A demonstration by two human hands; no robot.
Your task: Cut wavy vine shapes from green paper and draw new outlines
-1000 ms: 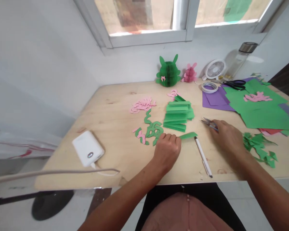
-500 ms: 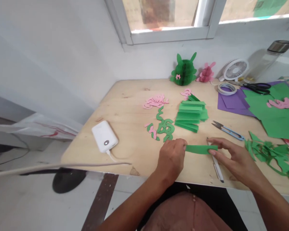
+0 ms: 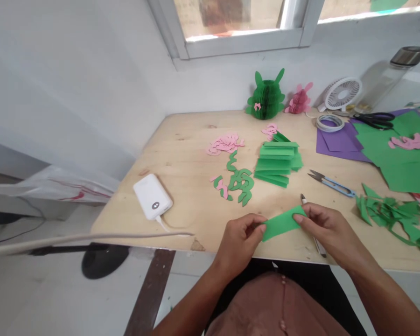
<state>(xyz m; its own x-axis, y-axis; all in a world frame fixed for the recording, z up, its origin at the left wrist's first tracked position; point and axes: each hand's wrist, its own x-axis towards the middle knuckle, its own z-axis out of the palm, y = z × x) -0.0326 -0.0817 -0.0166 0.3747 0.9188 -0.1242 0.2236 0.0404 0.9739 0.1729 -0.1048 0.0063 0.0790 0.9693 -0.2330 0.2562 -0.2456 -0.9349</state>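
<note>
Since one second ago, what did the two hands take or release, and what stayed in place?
The right hand let go of the thread snips, which now lie on the table, and took the free end of the green paper strip. The left hand kept its end; both lifted it. The stack of folded green paper stayed.

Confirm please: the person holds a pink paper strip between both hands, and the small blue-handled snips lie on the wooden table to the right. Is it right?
Not quite. The head view shows the paper strip is green, not pink. The left hand and right hand do pinch its two ends, and the small blue-handled snips do lie on the wooden table to the right.
</note>
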